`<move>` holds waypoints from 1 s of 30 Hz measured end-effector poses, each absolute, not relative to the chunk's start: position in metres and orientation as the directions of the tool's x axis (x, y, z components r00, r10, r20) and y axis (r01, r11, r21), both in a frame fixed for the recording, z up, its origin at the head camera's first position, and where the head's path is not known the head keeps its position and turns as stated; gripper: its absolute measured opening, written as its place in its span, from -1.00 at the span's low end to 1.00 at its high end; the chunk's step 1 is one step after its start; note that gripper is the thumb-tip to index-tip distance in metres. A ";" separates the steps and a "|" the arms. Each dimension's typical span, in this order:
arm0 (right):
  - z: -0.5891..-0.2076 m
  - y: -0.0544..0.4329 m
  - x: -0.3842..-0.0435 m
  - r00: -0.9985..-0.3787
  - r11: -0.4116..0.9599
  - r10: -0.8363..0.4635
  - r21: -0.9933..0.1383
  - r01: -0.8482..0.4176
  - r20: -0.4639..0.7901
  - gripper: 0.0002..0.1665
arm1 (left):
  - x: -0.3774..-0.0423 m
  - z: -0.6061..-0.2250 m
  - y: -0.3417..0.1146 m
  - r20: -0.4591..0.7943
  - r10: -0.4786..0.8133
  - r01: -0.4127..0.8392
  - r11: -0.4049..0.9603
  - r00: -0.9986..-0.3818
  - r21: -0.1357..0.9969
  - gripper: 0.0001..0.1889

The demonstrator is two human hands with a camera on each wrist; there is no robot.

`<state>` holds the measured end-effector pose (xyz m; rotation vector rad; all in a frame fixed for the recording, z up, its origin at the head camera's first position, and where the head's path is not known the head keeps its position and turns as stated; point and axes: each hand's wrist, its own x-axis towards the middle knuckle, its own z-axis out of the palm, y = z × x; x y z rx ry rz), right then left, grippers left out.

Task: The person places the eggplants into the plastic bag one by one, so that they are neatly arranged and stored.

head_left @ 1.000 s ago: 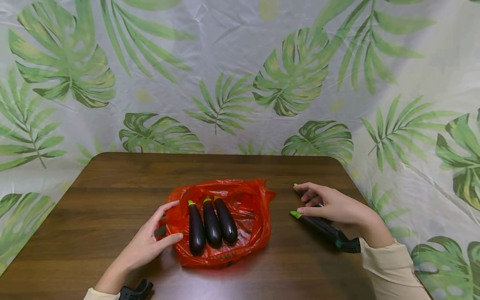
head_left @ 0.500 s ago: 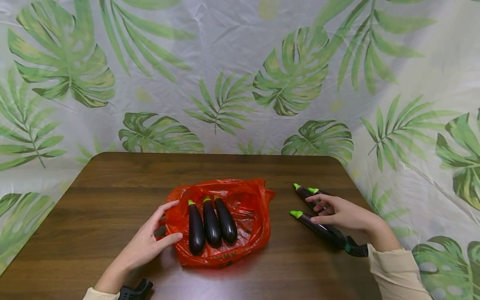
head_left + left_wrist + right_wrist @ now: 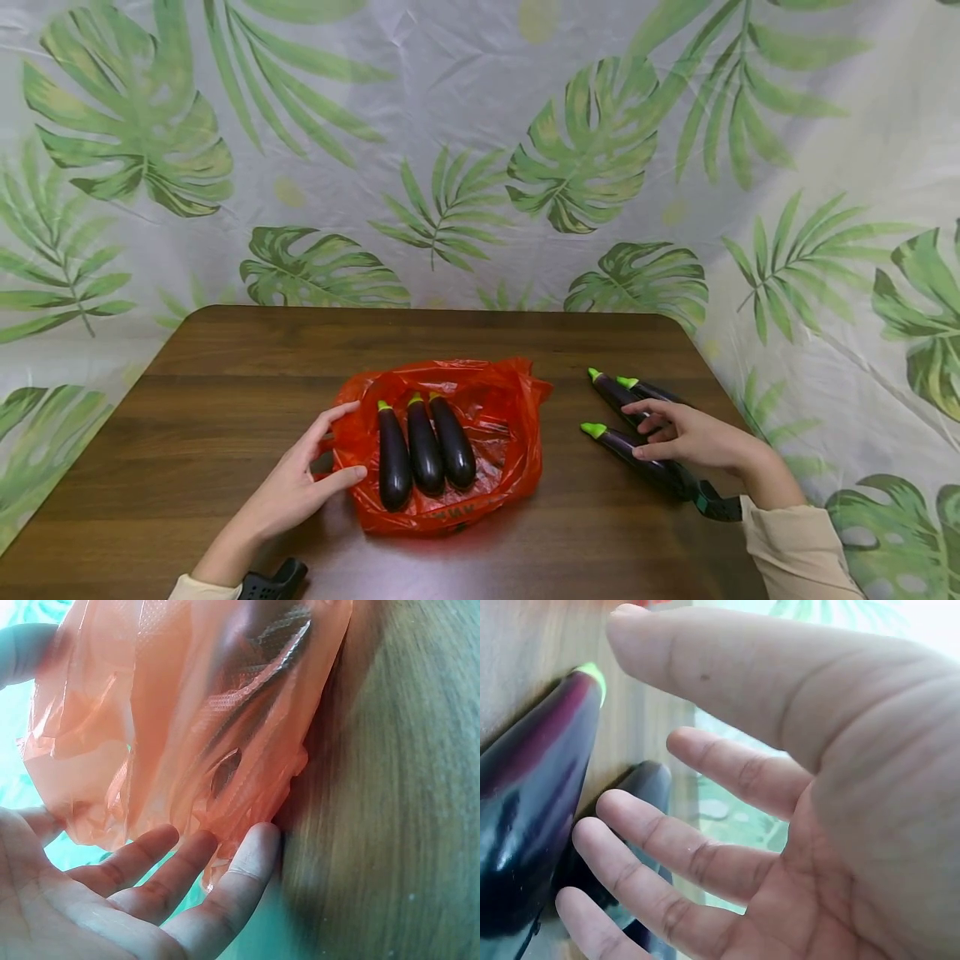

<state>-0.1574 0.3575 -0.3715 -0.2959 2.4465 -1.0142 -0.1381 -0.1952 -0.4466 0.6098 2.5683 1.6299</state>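
Observation:
A red plastic bag (image 3: 510, 467) lies spread on the table with its mouth turned up. Three eggplants (image 3: 425, 454) lie side by side in it, green stem ends away from me. My left hand (image 3: 300, 479) rests at the bag's left side, thumb and fingers spread; in the left wrist view the fingertips (image 3: 259, 844) touch the thin plastic. On the right, my right hand (image 3: 697, 433) is over three more eggplants (image 3: 618, 442), partly covering them. The right wrist view shows its fingers loosely bent, holding nothing, beside a dark eggplant (image 3: 532, 787).
The brown wooden table (image 3: 225, 400) has its far edge against a leaf-patterned curtain (image 3: 465, 167). A black wrist mount (image 3: 273, 579) sits by the left sleeve and another (image 3: 716, 502) by the right wrist.
My right hand has drawn back to the right and toward me over the loose eggplants, uncovering their stem ends. The left hand and the bag have stayed put.

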 end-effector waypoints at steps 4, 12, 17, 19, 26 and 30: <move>-0.375 0.360 -0.158 -0.863 0.710 -0.362 -0.704 -0.010 -0.353 -0.10 | -0.138 -0.446 -0.195 0.175 0.341 0.305 0.379 -0.924 0.874 -0.22; -0.380 0.364 -0.159 -0.857 0.717 -0.358 -0.697 0.004 -0.372 -0.10 | -0.138 -0.445 -0.195 0.167 0.345 0.296 0.362 -0.924 0.884 -0.22; -0.383 0.366 -0.158 -0.837 0.705 -0.397 -0.709 -0.014 -0.378 -0.13 | -0.138 -0.446 -0.195 0.171 0.344 0.302 0.372 -0.923 0.878 -0.22; -0.385 0.366 -0.159 -0.830 0.706 -0.406 -0.708 -0.020 -0.381 -0.14 | -0.138 -0.446 -0.195 0.172 0.344 0.302 0.373 -0.923 0.877 -0.22; -0.391 0.365 -0.160 -0.828 0.720 -0.405 -0.694 -0.028 -0.387 -0.22 | -0.138 -0.447 -0.195 0.168 0.344 0.298 0.369 -0.924 0.880 -0.22; -0.394 0.364 -0.160 -0.827 0.710 -0.422 -0.703 -0.047 -0.371 -0.26 | -0.139 -0.447 -0.196 0.163 0.346 0.291 0.360 -0.924 0.886 -0.22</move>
